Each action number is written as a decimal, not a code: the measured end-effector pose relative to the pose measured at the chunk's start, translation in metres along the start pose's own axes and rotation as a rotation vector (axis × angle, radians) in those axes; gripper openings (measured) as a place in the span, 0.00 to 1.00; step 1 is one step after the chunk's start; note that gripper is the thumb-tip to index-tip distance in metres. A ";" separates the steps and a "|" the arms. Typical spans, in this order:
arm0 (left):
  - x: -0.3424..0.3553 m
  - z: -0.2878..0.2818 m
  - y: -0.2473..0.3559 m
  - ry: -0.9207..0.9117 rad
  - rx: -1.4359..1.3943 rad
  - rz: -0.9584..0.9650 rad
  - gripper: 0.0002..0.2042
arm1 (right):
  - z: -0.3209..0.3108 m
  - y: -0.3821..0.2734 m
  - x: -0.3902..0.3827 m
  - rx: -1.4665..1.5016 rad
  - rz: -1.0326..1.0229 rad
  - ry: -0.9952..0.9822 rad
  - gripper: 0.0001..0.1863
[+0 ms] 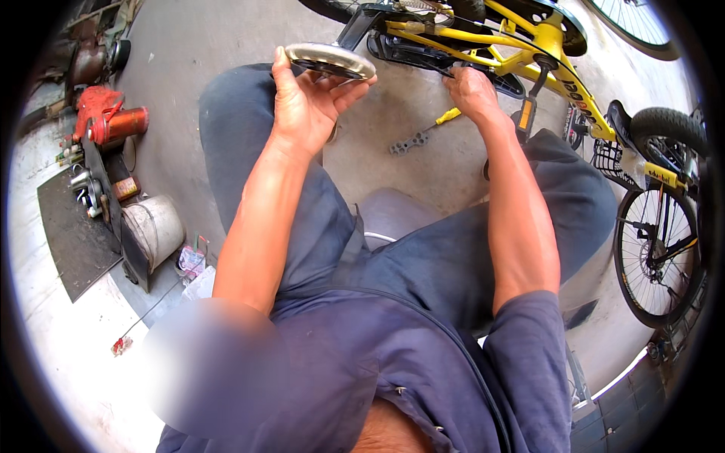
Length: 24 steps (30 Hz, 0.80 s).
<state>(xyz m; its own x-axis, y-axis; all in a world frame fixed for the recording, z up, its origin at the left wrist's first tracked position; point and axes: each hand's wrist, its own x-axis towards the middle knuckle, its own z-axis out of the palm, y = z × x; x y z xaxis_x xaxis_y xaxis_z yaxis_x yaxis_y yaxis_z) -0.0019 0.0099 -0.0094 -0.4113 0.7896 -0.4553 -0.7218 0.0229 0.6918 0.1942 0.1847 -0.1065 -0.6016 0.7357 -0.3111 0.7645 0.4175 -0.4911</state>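
Note:
My left hand [308,107] is closed around the edge of a small training wheel [332,59] with a pale tyre, thumb on one side and fingers beneath. A black bracket [356,29] joins this wheel to a small yellow bicycle [550,39] at the far side. By the bicycle's black chain guard [411,54], my right hand [473,92] has its fingers pinched together; whatever they grip is hidden. On the floor between my knees lie a multi-hole bone spanner [409,143] and a tool with a yellow handle [448,115].
Another bicycle's wheel [657,257] stands at the right, and part of a further wheel shows at the top right. To my left are a red-orange can [121,125], a dirty white bucket [155,230] and a dark mat [72,234].

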 end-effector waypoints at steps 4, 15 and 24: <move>0.004 0.001 0.003 -0.001 -0.032 -0.018 0.44 | -0.015 -0.008 -0.012 -0.014 0.010 -0.001 0.12; 0.005 -0.004 0.014 -0.064 -0.125 -0.125 0.43 | -0.035 -0.033 -0.027 -0.061 -0.105 0.148 0.10; -0.002 -0.008 0.032 -0.131 0.043 -0.221 0.45 | -0.078 -0.043 -0.022 -0.145 -0.240 0.216 0.08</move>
<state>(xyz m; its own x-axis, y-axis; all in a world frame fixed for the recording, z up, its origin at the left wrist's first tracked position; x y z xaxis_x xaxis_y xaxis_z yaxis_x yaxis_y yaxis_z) -0.0283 0.0038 0.0094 -0.1686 0.8349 -0.5240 -0.7608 0.2278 0.6078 0.1920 0.1920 -0.0153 -0.7174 0.6965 -0.0138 0.6411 0.6524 -0.4042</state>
